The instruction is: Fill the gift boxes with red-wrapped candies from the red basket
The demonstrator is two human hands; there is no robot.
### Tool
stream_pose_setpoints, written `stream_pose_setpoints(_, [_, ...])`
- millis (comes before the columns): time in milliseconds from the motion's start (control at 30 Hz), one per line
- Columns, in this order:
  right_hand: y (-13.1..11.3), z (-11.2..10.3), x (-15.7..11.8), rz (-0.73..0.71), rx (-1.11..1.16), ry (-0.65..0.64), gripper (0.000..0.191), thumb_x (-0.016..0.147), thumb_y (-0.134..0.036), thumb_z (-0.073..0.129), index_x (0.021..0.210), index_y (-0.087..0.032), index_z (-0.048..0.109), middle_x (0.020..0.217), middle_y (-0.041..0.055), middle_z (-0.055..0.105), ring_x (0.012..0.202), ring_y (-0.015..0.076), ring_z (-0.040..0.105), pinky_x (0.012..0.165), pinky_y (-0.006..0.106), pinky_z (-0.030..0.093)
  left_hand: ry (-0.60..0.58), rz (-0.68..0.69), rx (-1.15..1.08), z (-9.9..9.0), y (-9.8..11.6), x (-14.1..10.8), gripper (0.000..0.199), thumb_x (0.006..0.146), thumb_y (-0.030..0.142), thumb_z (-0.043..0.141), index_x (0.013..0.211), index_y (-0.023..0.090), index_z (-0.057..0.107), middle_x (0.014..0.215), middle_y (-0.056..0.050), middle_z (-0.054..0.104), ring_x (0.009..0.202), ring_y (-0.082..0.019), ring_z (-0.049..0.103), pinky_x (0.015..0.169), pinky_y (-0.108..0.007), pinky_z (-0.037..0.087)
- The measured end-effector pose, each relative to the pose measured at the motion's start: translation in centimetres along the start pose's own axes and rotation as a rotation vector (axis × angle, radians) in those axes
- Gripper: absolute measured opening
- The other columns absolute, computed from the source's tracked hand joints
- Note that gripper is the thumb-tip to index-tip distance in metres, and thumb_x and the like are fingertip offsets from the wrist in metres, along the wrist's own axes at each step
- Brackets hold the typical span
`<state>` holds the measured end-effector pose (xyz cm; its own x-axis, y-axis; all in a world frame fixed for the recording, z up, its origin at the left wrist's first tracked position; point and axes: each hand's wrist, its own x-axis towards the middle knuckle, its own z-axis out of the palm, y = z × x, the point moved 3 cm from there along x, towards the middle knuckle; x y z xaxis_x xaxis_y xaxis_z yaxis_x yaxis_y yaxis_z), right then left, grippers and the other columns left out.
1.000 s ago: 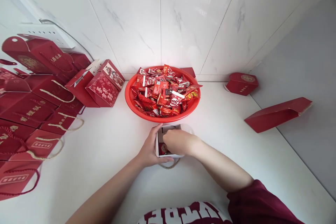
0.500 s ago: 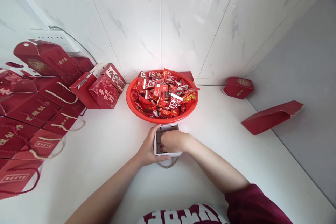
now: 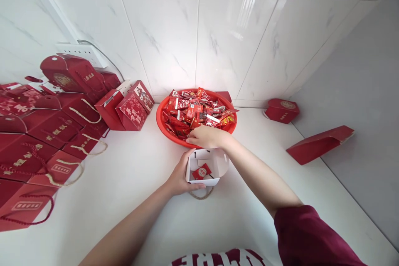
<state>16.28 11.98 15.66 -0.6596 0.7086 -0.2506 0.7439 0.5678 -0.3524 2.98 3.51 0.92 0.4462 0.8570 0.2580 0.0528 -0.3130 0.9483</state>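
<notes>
My left hand (image 3: pixel 180 176) is wrapped round the left side of a small gift box (image 3: pixel 213 181), its top open and its inside white. A red wrapped candy (image 3: pixel 202 171) lies on the box's floor, and a twisted cord handle (image 3: pixel 202 195) sticks out on the near side. My right hand (image 3: pixel 205 136) is over the near rim of a red plastic basket (image 3: pixel 159 121), fingers loosely stretched and pointing left, with nothing visible in them. Heaped in the basket are many red-wrapped candies (image 3: pixel 195 110), touching or just below my right fingertips.
Dark red gift boxes (image 3: pixel 52 126) with cord handles are stacked at the left. Two patterned red boxes (image 3: pixel 132 110) stand left of the basket. At the right are a red box (image 3: pixel 282 111) and a tilted red carton (image 3: pixel 319 144). A power strip (image 3: pixel 82 54) sits by the tiled wall.
My right hand has come out of the gift box and moved up to the basket's near rim. The candy inside the box now shows. My left hand still holds the box.
</notes>
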Motion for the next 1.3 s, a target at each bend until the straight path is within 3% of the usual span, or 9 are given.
stream_pose_setpoints(133, [0.0,-0.1,3.3,-0.011,-0.044,-0.058,0.03,0.092,-0.032,0.053,0.081,-0.013,0.072,0.085,0.012,0.072,0.07,0.0205,0.063,0.059,0.027,0.037,0.004,-0.002,0.051,-0.1,0.0,-0.1,0.115,0.06,0.04,0.091,0.153,0.025,0.024,0.154,-0.018,0.037,0.141,-0.04,0.038,0.115,-0.059,0.032])
stream_pose_setpoints(233, [0.0,0.4,4.6,-0.024,-0.068,-0.012,0.013,0.081,-0.021,0.063,0.083,-0.013,0.073,0.086,0.0119,0.072,0.072,0.0212,0.063,0.059,0.027,0.035,-0.004,0.015,0.083,-0.3,0.0,-0.1,0.114,0.061,0.04,0.09,0.153,0.025,0.023,0.154,-0.017,0.037,0.141,-0.04,0.038,0.115,-0.058,0.033])
stream_pose_setpoints(300, [0.4,0.9,5.0,-0.041,-0.057,0.046,0.012,0.078,-0.019,0.065,0.086,-0.015,0.073,0.086,0.0105,0.072,0.075,0.0209,0.063,0.061,0.027,0.034,-0.007,0.027,0.097,-0.3,0.0,-0.1,0.114,0.061,0.04,0.09,0.153,0.026,0.023,0.154,-0.017,0.036,0.141,-0.04,0.038,0.115,-0.057,0.033])
stream_pose_setpoints(633, [3.2,3.0,4.6,-0.016,0.238,0.328,0.02,0.092,-0.034,0.062,0.086,-0.015,0.065,0.074,0.001,0.072,0.066,0.0121,0.064,0.067,0.02,0.042,0.012,0.039,0.039,0.0,-0.2,-0.1,0.113,0.062,0.04,0.089,0.153,0.025,0.024,0.153,-0.017,0.037,0.14,-0.04,0.038,0.114,-0.059,0.034])
stream_pose_setpoints(833, [4.0,1.6,3.9,0.106,0.283,0.586,0.022,0.095,-0.034,0.056,0.097,-0.014,0.064,0.083,0.0063,0.073,0.077,0.0185,0.067,0.075,0.025,0.045,0.012,0.031,0.066,-0.1,0.0,-0.2,0.113,0.062,0.039,0.089,0.153,0.027,0.024,0.154,-0.016,0.037,0.141,-0.039,0.037,0.115,-0.059,0.032])
stream_pose_setpoints(967, [4.4,1.4,3.0,0.139,0.261,0.663,0.019,0.093,-0.029,0.055,0.098,-0.014,0.068,0.089,0.0087,0.073,0.083,0.0215,0.067,0.079,0.028,0.046,0.009,0.023,0.065,-0.2,0.1,-0.2,0.115,0.061,0.038,0.09,0.154,0.026,0.023,0.156,-0.017,0.034,0.143,-0.039,0.035,0.116,-0.059,0.031])
stream_pose_setpoints(1100, [5.0,0.9,1.2,0.135,0.253,0.709,0.036,0.094,-0.013,0.044,0.125,-0.018,0.061,0.113,0.0068,0.071,0.102,0.0171,0.066,0.091,0.025,0.046,0.003,0.012,0.019,-0.2,0.2,-0.2,0.114,0.062,0.038,0.09,0.154,0.027,0.022,0.155,-0.017,0.036,0.143,-0.039,0.036,0.115,-0.058,0.033])
stream_pose_setpoints(1200, [7.1,-1.1,0.0,0.212,0.234,0.771,0.041,0.097,-0.014,0.033,0.133,-0.016,0.054,0.135,0.0101,0.06,0.123,0.018,0.056,0.102,0.028,0.041,-0.003,0.003,-0.009,-0.2,0.1,-0.1,0.113,0.064,0.038,0.089,0.154,0.028,0.023,0.155,-0.016,0.036,0.143,-0.039,0.036,0.114,-0.059,0.034])
stream_pose_setpoints(1300, [10.3,-3.9,-0.1,0.344,0.22,0.75,0.041,0.102,-0.018,0.027,0.131,-0.014,0.055,0.137,0.0128,0.058,0.127,0.0203,0.053,0.106,0.032,0.039,-0.011,-0.003,-0.007,-0.2,0.1,-0.1,0.113,0.063,0.037,0.089,0.154,0.03,0.022,0.154,-0.016,0.037,0.141,-0.039,0.038,0.113,-0.059,0.036])
